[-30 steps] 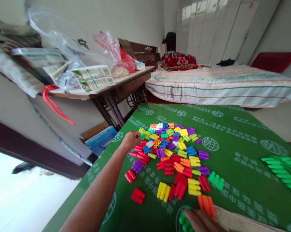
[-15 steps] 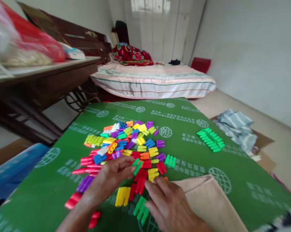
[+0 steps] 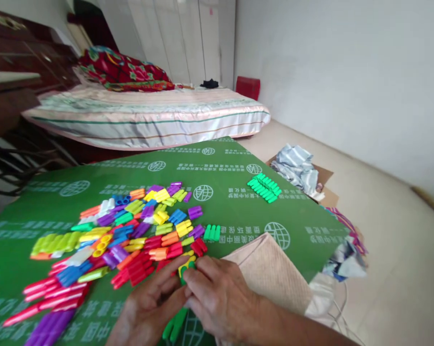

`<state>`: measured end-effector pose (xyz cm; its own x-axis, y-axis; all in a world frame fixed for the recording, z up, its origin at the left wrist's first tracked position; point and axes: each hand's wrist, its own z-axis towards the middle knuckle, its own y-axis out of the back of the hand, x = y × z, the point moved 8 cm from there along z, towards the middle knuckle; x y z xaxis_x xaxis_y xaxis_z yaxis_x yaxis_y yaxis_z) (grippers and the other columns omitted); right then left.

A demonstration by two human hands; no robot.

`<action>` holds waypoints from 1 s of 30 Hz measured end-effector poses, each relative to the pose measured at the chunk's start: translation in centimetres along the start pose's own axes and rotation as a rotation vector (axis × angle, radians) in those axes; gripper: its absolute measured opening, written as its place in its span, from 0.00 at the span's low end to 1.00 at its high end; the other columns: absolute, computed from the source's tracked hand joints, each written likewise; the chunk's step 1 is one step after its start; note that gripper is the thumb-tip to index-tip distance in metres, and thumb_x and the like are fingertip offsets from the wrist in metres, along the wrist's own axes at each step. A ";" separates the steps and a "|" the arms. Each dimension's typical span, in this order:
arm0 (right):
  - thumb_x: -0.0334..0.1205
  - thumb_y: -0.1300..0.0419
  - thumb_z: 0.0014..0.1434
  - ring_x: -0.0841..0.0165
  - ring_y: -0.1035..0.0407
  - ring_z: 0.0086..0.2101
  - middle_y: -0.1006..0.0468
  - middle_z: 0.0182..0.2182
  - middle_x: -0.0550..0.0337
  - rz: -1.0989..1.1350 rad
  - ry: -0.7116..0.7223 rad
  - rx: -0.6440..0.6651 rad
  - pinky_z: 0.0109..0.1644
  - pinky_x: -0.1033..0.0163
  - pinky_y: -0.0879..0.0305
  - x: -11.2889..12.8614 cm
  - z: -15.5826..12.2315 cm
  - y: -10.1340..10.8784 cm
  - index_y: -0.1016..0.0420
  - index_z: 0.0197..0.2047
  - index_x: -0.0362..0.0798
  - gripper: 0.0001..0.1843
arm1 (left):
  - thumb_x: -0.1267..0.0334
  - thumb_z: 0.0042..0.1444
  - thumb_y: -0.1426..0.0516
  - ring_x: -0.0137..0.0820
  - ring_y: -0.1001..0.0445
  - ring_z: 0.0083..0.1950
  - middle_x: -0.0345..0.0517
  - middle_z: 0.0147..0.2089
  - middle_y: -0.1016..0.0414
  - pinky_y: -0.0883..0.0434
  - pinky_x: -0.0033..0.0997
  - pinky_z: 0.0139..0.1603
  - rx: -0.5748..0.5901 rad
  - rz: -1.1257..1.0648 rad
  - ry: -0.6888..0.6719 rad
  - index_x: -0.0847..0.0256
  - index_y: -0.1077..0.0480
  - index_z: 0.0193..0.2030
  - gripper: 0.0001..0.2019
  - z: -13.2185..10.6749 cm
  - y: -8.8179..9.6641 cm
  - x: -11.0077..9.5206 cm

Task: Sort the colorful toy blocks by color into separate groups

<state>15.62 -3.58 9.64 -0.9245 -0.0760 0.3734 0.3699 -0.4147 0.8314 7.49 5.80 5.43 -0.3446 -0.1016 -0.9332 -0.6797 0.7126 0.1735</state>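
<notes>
Desk (image 3: pixel 11 93), dark wood with pale top, cut off by left side of view. Bed (image 3: pixel 148 115) beyond the table, striped spread; red floral quilt (image 3: pixel 126 71) heaped at its left. Pale wardrobe (image 3: pixel 181 38) behind. Black cloth (image 3: pixel 210 83) on the bed, red panel (image 3: pixel 248 88) near its right end. Plain wall (image 3: pixel 328 62) and pale floor (image 3: pixel 386 202) at right.

Table (image 3: pixel 231 156) green, printed with white globes and lettering. Pile of coloured plastic pieces (image 3: pixel 130 235) over left and middle, many overlapping. Left hand (image 3: pixel 148 302) at the pile's near side, fingers stretched toward the right hand (image 3: pixel 220 293); cannot tell if the left pinches anything. Right fingers bunched, pinching a small green piece (image 3: pixel 186 274) between the two hands, mostly covered. Second green piece (image 3: pixel 175 327) below, partly hidden. Beige cloth (image 3: pixel 271 274) just right of the hands, folded. Green row (image 3: pixel 264 187) farther off, flat.

Edges: far edge runs close in front of the bed; right edge slants toward the viewer, with cardboard (image 3: pixel 327 196) and striped cloth (image 3: pixel 296 166) on the floor beyond. Broad stretch of print between pile and green row; narrower band behind the pile. Cloth crowds the right hand's side.
</notes>
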 end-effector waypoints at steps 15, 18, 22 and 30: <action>0.39 0.44 0.56 0.70 0.30 0.37 0.24 0.35 0.61 0.304 -0.074 -0.003 0.40 0.68 0.33 -0.8 -3.1 1.1 0.32 0.38 0.50 0.06 | 0.42 0.38 0.33 0.41 0.24 0.43 0.46 0.42 0.20 0.25 0.35 0.45 -0.015 0.010 0.078 0.55 0.23 0.44 0.28 -2.3 -1.1 0.9; 0.39 0.44 0.55 0.71 0.30 0.36 0.24 0.35 0.62 0.366 -0.073 -0.002 0.40 0.68 0.34 -0.8 -3.4 1.4 0.30 0.44 0.50 0.12 | 0.42 0.34 0.31 0.39 0.24 0.42 0.45 0.40 0.20 0.26 0.29 0.41 -0.027 -0.032 0.102 0.56 0.22 0.41 0.28 -2.4 -1.2 1.6; 0.36 0.44 0.54 0.72 0.30 0.34 0.24 0.36 0.64 0.431 -0.091 -0.009 0.41 0.69 0.34 -1.0 -3.7 1.9 0.32 0.53 0.53 0.22 | 0.46 0.32 0.29 0.38 0.24 0.42 0.44 0.39 0.20 0.26 0.27 0.39 -0.005 -0.104 0.121 0.56 0.23 0.39 0.26 -2.3 -1.7 1.9; 0.36 0.47 0.54 0.72 0.29 0.34 0.22 0.38 0.60 0.495 -0.129 -0.046 0.40 0.70 0.33 -2.0 -4.2 1.6 0.30 0.52 0.49 0.20 | 0.54 0.27 0.27 0.39 0.23 0.39 0.46 0.38 0.20 0.25 0.30 0.36 -0.070 -0.168 0.159 0.57 0.22 0.38 0.26 -2.3 -2.0 1.8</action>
<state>17.67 -7.86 8.47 -0.6197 -0.1617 0.7680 0.7533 -0.3970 0.5243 6.70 2.62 4.14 -0.3165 -0.3266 -0.8906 -0.7776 0.6270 0.0464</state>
